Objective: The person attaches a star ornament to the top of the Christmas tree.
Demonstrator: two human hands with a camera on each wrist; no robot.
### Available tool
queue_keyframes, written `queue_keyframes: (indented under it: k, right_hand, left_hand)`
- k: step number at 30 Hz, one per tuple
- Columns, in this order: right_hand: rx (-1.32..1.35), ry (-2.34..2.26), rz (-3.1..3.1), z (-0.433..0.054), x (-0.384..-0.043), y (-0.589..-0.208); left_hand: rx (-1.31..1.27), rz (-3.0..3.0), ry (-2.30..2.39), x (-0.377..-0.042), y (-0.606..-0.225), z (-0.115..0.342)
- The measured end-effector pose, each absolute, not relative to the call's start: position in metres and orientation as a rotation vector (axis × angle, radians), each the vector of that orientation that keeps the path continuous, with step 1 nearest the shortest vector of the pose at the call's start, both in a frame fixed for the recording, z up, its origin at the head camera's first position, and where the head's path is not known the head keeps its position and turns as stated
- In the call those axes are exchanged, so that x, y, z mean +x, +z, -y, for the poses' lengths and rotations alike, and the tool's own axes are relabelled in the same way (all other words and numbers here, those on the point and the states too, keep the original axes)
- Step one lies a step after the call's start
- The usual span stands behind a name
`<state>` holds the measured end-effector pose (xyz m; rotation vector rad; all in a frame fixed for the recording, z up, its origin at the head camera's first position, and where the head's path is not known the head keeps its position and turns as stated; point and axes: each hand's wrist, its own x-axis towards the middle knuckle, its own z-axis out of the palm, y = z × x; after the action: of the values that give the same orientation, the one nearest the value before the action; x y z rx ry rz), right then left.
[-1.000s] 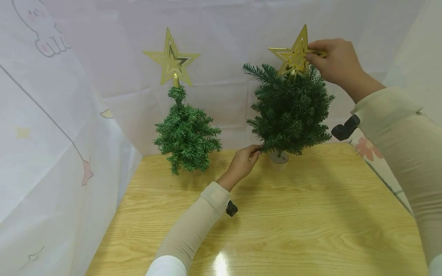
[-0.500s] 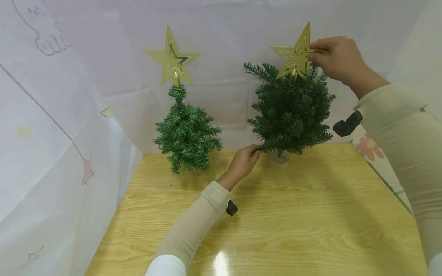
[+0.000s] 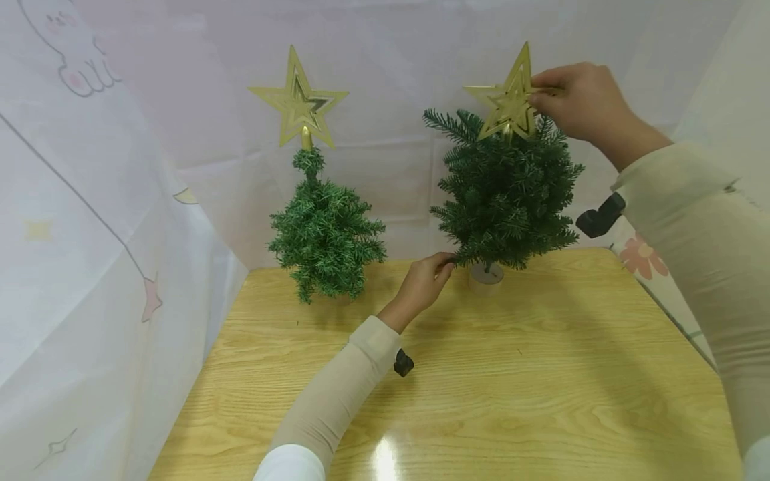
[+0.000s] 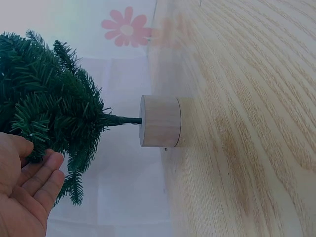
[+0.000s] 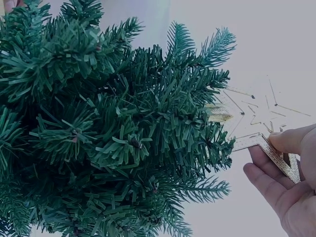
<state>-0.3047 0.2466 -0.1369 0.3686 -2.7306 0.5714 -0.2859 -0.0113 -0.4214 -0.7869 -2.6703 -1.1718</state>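
Observation:
A small dark green Christmas tree (image 3: 511,194) stands upright at the back right on a round wooden base (image 4: 160,122). A gold star tree topper (image 3: 508,103) sits at its top, its lower end hidden among the needles. My right hand (image 3: 580,103) pinches the star by its right point between thumb and fingers; the right wrist view shows the same pinch from the side. Low on the tree's left side, my left hand (image 3: 424,284) pinches a branch tip (image 4: 37,143) between thumb and fingers.
Left of it stands a second, lighter green tree (image 3: 327,234) topped with another gold star (image 3: 299,103). Both trees are near the back edge of the wooden table (image 3: 451,401). A pale printed cloth (image 3: 385,60) hangs behind and at the sides.
My right hand and the star tilted slightly right, then came back left. The left hand stays at the low branch, and the left tree stands as before.

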Motion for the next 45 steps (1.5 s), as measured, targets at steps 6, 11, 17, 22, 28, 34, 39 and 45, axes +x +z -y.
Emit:
queue_keyframes:
  k: [6,11,17,22,28,34,39,45]
  right_hand:
    - [0.403,0.515,2.698,-0.245,-0.305,-0.138]
    - [0.436,0.456,2.643,-0.244,-0.303,-0.141]
    - [0.456,0.459,2.613,-0.245,-0.301,-0.142]
    - [0.46,0.479,2.618,-0.245,-0.302,-0.141]
    - [0.49,0.507,2.597,-0.245,-0.302,-0.14]
    - [0.485,0.578,2.57,-0.247,-0.301,-0.142]
    - [0.436,0.675,2.559,-0.25,-0.302,-0.144]
    - [0.422,0.849,2.518,-0.257,-0.307,-0.149]
  left_hand:
    - [-0.793,2.661,-1.169,-0.286,-0.422,0.011]
    - [-0.791,2.663,-1.163,-0.286,-0.423,0.01]
    - [-0.794,2.672,-1.168,-0.285,-0.424,0.012]
    - [-0.783,2.673,-1.15,-0.285,-0.423,0.013]
    - [-0.789,2.676,-1.147,-0.286,-0.421,0.014]
    - [-0.785,2.684,-1.14,-0.286,-0.422,0.014]
    - [-0.781,2.688,-1.129,-0.287,-0.423,0.013]
    - [-0.778,2.689,-1.13,-0.287,-0.425,0.013]
